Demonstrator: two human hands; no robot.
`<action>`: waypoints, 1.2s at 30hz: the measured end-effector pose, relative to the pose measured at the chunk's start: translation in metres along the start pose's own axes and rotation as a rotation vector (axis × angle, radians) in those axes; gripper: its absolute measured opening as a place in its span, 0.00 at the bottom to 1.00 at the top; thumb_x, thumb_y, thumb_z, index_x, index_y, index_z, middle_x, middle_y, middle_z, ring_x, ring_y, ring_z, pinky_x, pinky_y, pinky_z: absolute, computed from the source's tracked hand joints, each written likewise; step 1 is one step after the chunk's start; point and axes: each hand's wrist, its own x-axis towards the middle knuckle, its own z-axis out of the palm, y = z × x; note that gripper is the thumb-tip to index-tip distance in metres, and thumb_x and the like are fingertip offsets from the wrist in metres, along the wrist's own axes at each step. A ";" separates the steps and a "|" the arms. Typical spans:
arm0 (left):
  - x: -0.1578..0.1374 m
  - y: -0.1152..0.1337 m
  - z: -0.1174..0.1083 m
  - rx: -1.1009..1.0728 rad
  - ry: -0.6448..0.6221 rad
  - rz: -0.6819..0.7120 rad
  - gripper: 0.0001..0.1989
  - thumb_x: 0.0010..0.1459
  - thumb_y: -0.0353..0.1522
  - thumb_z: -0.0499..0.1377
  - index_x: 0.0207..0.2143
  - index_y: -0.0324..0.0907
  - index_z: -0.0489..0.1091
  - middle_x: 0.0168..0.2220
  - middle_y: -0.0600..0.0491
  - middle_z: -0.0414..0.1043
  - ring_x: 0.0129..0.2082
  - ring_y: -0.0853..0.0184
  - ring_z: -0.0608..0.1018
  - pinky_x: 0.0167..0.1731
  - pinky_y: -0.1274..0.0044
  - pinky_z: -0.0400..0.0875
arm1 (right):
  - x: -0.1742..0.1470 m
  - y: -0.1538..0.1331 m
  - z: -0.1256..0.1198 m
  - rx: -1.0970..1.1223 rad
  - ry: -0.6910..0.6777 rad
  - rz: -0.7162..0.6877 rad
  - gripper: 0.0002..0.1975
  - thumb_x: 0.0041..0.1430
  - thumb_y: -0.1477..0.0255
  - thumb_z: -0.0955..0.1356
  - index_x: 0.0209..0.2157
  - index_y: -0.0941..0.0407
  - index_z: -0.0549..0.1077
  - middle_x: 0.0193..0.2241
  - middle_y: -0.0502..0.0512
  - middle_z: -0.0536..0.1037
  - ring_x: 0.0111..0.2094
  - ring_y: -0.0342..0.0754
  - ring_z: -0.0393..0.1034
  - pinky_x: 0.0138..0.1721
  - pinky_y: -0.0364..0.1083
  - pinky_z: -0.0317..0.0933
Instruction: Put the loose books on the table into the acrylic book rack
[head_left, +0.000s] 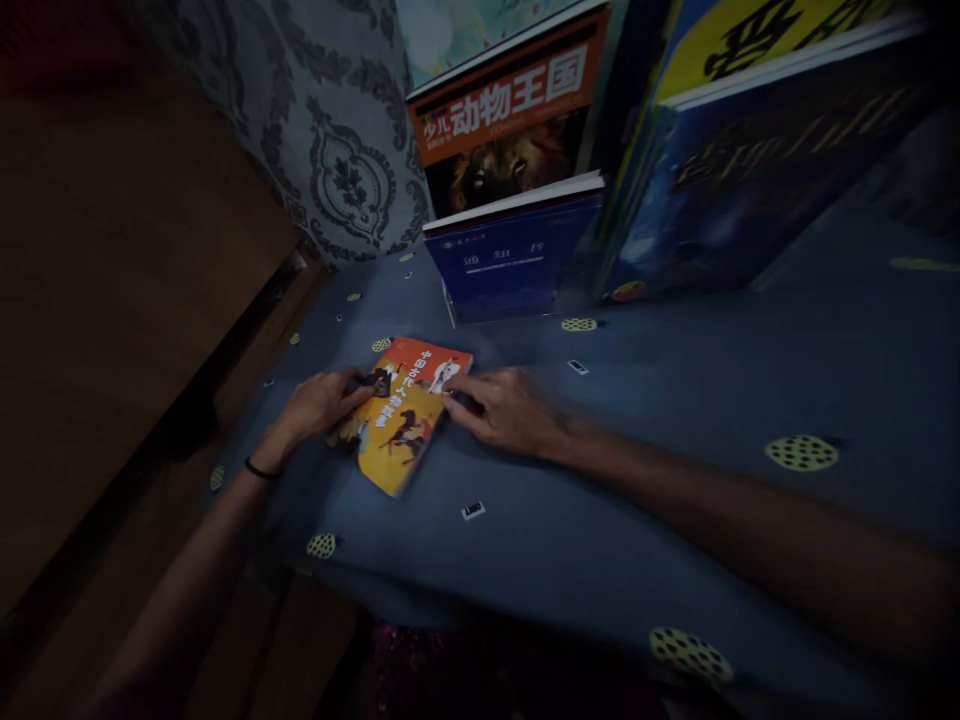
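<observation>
An orange and yellow paperback book (409, 425) with white Chinese lettering and pictures of horses is between my two hands, at or just above the blue tablecloth. My left hand (319, 405), a dark band on its wrist, grips the left edge with the thumb over the cover. At the upper right edge my right hand (502, 405) pinches the book between thumb and fingers. The cover faces up, and the book looks closed. Whether its underside touches the cloth, I cannot tell.
Behind stand a blue booklet (517, 260), an orange animal book (514, 110) with a lion's face, and a dark blue book (750, 180) before a yellow-topped one. A patterned grey wall covering (349, 175) rises at the back. The tablecloth (660, 400) has pineapple prints. Brown wooden furniture (127, 260) is left.
</observation>
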 end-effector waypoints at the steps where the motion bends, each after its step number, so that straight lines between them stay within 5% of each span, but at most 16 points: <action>1: -0.006 0.002 0.002 -0.062 -0.004 0.015 0.28 0.66 0.52 0.47 0.54 0.43 0.70 0.41 0.46 0.79 0.40 0.58 0.79 0.34 0.74 0.66 | 0.001 0.000 -0.001 0.011 0.010 0.058 0.14 0.66 0.68 0.63 0.42 0.59 0.79 0.25 0.54 0.80 0.25 0.45 0.70 0.30 0.45 0.56; 10: -0.018 0.017 0.023 -0.520 0.211 -0.061 0.25 0.59 0.49 0.56 0.45 0.38 0.77 0.28 0.52 0.76 0.29 0.63 0.76 0.26 0.77 0.63 | 0.000 -0.029 -0.007 -0.021 -0.218 0.362 0.27 0.65 0.57 0.66 0.59 0.57 0.66 0.29 0.53 0.81 0.27 0.48 0.72 0.28 0.45 0.56; 16: -0.016 0.021 0.026 -1.215 -0.041 -0.269 0.19 0.52 0.45 0.67 0.31 0.38 0.73 0.18 0.59 0.66 0.17 0.73 0.69 0.18 0.81 0.67 | -0.010 -0.036 -0.007 -0.040 -0.234 0.415 0.22 0.65 0.63 0.65 0.57 0.58 0.67 0.27 0.52 0.80 0.27 0.49 0.73 0.27 0.45 0.55; 19: -0.019 0.029 0.028 -1.455 -0.120 -0.289 0.15 0.53 0.41 0.69 0.32 0.37 0.74 0.22 0.54 0.74 0.20 0.71 0.75 0.19 0.82 0.71 | -0.012 -0.032 -0.009 0.018 -0.212 0.437 0.23 0.65 0.64 0.65 0.58 0.58 0.66 0.24 0.49 0.77 0.25 0.48 0.72 0.26 0.45 0.55; 23: -0.027 0.039 0.037 -1.770 -0.171 -0.137 0.16 0.48 0.34 0.72 0.38 0.36 0.75 0.33 0.47 0.81 0.30 0.65 0.83 0.32 0.76 0.80 | -0.016 -0.028 -0.009 0.140 -0.139 0.453 0.26 0.64 0.63 0.66 0.61 0.57 0.63 0.22 0.46 0.74 0.23 0.46 0.69 0.26 0.44 0.56; 27: -0.031 0.044 0.044 -1.951 -0.092 -0.046 0.17 0.46 0.32 0.74 0.37 0.37 0.75 0.35 0.47 0.82 0.32 0.63 0.84 0.35 0.76 0.81 | -0.015 -0.024 -0.005 0.254 0.016 0.554 0.38 0.60 0.57 0.70 0.65 0.58 0.57 0.22 0.44 0.72 0.25 0.48 0.69 0.27 0.45 0.59; 31: -0.032 0.048 0.039 -2.032 -0.001 0.040 0.23 0.42 0.35 0.77 0.40 0.39 0.75 0.37 0.49 0.83 0.33 0.63 0.84 0.35 0.77 0.80 | -0.011 -0.018 -0.006 0.499 0.094 0.606 0.29 0.56 0.49 0.70 0.48 0.58 0.73 0.25 0.49 0.76 0.28 0.47 0.70 0.29 0.45 0.62; 36: -0.031 0.048 0.032 -1.975 -0.061 0.125 0.27 0.42 0.38 0.77 0.45 0.42 0.75 0.42 0.48 0.82 0.38 0.59 0.84 0.38 0.75 0.81 | -0.006 -0.013 -0.016 0.977 -0.064 0.563 0.33 0.47 0.39 0.71 0.35 0.57 0.77 0.29 0.52 0.79 0.27 0.45 0.71 0.27 0.43 0.63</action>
